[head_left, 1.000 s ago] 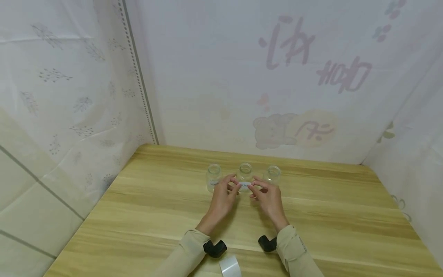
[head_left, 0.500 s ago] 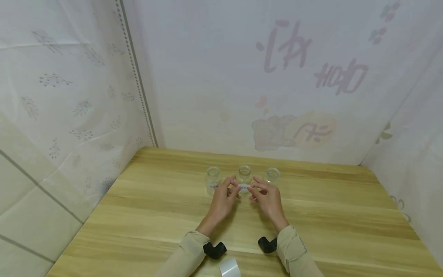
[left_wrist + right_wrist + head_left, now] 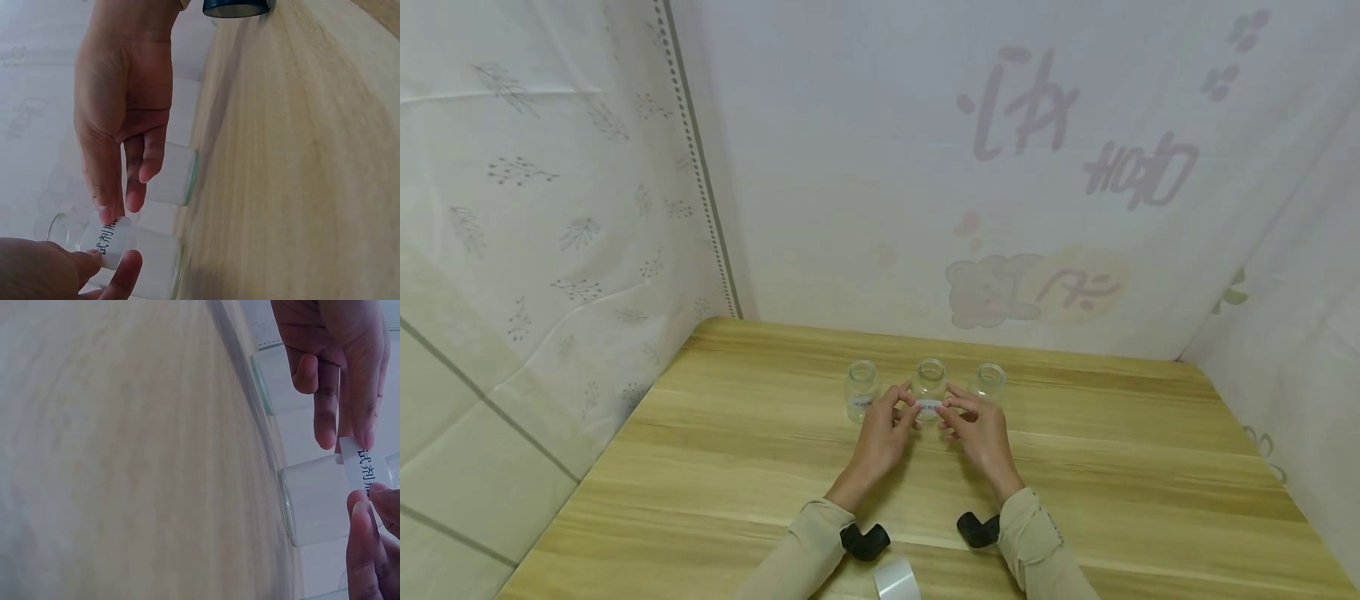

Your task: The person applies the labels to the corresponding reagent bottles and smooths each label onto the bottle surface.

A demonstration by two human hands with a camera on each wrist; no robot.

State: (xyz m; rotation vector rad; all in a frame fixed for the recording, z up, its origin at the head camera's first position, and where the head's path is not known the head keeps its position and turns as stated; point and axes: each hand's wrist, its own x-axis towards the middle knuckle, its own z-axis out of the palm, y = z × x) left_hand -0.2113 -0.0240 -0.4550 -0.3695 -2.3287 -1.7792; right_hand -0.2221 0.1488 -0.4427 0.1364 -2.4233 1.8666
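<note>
White label [image 3: 355,464] is spanning the middle jar [image 3: 931,385], touching or just before it; from afar I'm watching left hand [image 3: 880,433] and right hand [image 3: 987,435] pinching opposite ends, presumably holding it level.

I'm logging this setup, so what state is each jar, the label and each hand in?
Left jar: upright, uncapped, labelled
Middle jar: upright, uncapped
Right jar: upright, uncapped, partly hidden
Label: held at middle jar's front; stuck or not, unclear
Left hand: pinching label
Right hand: pinching label
</note>
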